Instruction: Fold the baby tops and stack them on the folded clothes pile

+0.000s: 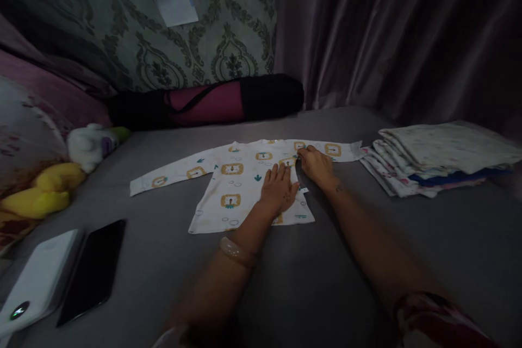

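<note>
A small white long-sleeved shirt (244,185) with yellow lion faces and green leaves is spread on the grey bed sheet. Both its sleeves stretch out sideways. My left hand (279,190) lies flat on the right part of the shirt's body, fingers stretched forward. At the underarm, where the right-hand sleeve meets the body, my right hand (316,166) is closed with its fingertips pinching the cloth. A small white tag sticks out from the side seam just below.
A stack of folded clothes (444,155) is at the right, close to the sleeve's cuff. A white power bank (43,277) and a black phone (93,269) lie at the left front. Plush toys (87,147) sit behind them. A long black and pink bag (207,102) lies along the wall.
</note>
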The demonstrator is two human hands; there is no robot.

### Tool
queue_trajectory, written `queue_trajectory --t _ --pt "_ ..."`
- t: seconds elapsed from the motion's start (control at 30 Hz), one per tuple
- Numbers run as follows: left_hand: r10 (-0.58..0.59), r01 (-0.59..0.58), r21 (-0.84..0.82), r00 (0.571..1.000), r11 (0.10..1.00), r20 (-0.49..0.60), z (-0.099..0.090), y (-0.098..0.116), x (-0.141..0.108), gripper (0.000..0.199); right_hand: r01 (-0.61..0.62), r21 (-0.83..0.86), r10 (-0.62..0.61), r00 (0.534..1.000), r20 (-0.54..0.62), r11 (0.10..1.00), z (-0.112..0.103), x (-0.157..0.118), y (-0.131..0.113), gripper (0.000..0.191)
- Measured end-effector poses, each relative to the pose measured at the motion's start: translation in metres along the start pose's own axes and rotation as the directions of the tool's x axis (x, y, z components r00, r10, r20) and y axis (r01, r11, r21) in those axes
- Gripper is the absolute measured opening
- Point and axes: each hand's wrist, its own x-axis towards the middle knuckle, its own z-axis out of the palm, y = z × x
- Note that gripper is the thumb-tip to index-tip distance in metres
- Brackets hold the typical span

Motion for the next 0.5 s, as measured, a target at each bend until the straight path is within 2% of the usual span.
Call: queue_trajectory --t 0.1,0.3,0.4,0.5 --pt "0.043 -0.042 0.049 0.999 0.998 -0.014 0.003 0.007 -0.004 0.066 0.011 -0.018 -0.01 0.999 0.031 1.0 0.005 0.001 0.002 0.038" --pt "0.097 -0.096 0.042 0.995 0.995 -0.033 0.009 0.038 -0.022 0.082 0.0 -0.014 -0.001 1.0 -0.009 1.0 0.011 0.004 0.003 0.034" --pt "0.2 -0.2 0.004 0.98 0.98 0.011 0.009 0.053 -0.036 0.084 -0.006 -0.003 0.006 1.0 -0.019 1.0 0.013 0.004 0.004 0.033" --pt "0.322 -0.317 -0.075 0.944 0.946 0.077 0.001 0.064 -0.052 0.078 -0.012 0.013 0.013 0.999 -0.033 1.0 0.013 0.004 0.006 0.033"
